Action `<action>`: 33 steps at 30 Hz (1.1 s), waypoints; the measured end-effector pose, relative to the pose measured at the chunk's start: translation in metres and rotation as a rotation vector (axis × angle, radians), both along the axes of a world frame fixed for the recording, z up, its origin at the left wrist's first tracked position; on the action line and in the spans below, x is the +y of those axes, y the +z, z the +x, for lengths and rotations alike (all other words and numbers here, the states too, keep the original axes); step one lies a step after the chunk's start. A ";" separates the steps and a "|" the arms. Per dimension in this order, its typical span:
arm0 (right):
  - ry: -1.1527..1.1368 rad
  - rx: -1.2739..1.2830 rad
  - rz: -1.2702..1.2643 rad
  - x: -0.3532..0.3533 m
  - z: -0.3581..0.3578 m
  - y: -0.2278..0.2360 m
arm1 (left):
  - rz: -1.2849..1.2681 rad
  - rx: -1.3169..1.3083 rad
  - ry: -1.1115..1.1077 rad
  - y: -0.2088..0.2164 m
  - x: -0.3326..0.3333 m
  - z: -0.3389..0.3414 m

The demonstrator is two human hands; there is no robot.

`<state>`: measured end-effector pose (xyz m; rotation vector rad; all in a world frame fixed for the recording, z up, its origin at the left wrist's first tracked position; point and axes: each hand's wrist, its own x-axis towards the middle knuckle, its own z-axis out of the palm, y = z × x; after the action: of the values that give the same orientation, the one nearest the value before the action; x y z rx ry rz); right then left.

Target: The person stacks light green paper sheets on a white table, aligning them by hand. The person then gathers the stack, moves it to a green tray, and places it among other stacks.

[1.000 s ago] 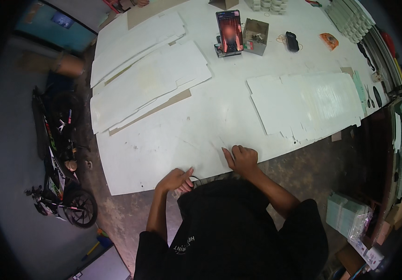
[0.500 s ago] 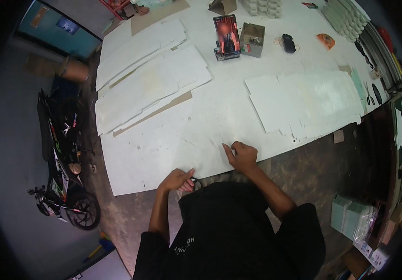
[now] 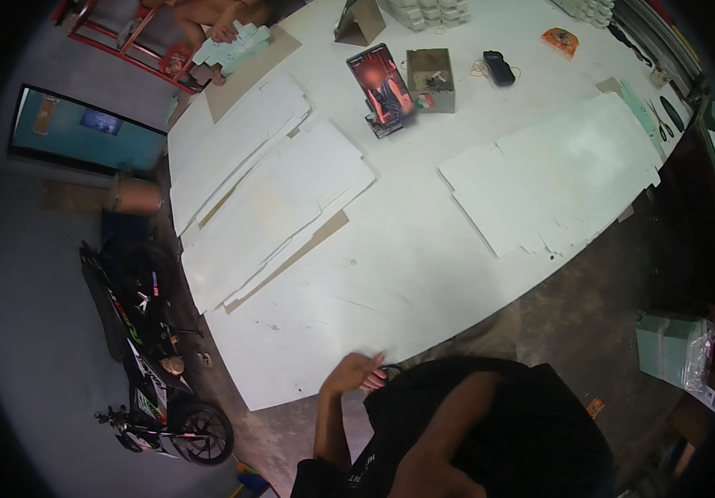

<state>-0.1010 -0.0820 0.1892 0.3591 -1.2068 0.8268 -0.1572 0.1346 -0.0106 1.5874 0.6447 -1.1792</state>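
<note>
My left hand (image 3: 354, 373) is at the near edge of the white table, its fingers curled in and its thumb lying over them. Beside its fingertips shows a thin dark loop (image 3: 391, 368), too small to name. Across the front of my black shirt (image 3: 532, 415) bends my right arm. The right hand (image 3: 432, 481) is low at the bottom edge, partly cut off, and its fingers are hidden. Nearest to the hands is the bare front of the white table (image 3: 357, 307). Flat white die-cut sheets (image 3: 283, 199) lie in stacks at the left, and another stack (image 3: 556, 183) lies at the right.
At the far left, a co-worker's hand (image 3: 225, 31) touches a pale green cut sheet (image 3: 237, 51). A propped phone (image 3: 381, 87), an open box (image 3: 430, 75) and a small black device (image 3: 498, 69) stand farther back. Scissors (image 3: 661, 123) lie right; a motorcycle (image 3: 154, 365) stands left.
My right hand has left the table edge and drawn back toward my body. The left hand keeps its curled pose at the edge. The view has shifted, bringing the co-worker into sight.
</note>
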 end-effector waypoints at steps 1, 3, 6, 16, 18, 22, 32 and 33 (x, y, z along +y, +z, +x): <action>-0.002 0.004 0.022 0.002 0.001 0.001 | 0.010 -0.001 -0.016 0.004 0.003 0.001; -0.006 0.012 0.031 0.006 0.001 -0.002 | -0.009 0.000 -0.054 0.006 -0.001 0.006; -0.027 0.011 0.044 0.011 0.005 -0.005 | -0.050 0.041 -0.077 0.003 0.002 0.012; -0.447 0.257 -0.229 -0.007 0.038 -0.002 | -0.076 0.032 -0.085 -0.013 0.015 -0.001; -0.430 0.195 -0.228 -0.024 0.036 -0.008 | -0.145 0.129 -0.077 -0.003 0.011 0.010; -0.249 0.079 -0.114 -0.040 0.028 -0.020 | -0.095 0.109 -0.084 0.013 0.005 0.027; -0.116 0.012 -0.050 -0.034 0.015 -0.045 | -0.100 0.072 -0.045 0.008 0.007 0.017; -0.120 0.007 -0.043 -0.034 0.013 -0.047 | -0.098 0.071 -0.050 0.008 0.007 0.018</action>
<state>-0.0884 -0.1161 0.1423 0.2518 -1.1900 0.7464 -0.1397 0.1419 -0.0025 1.4922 0.5869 -1.2900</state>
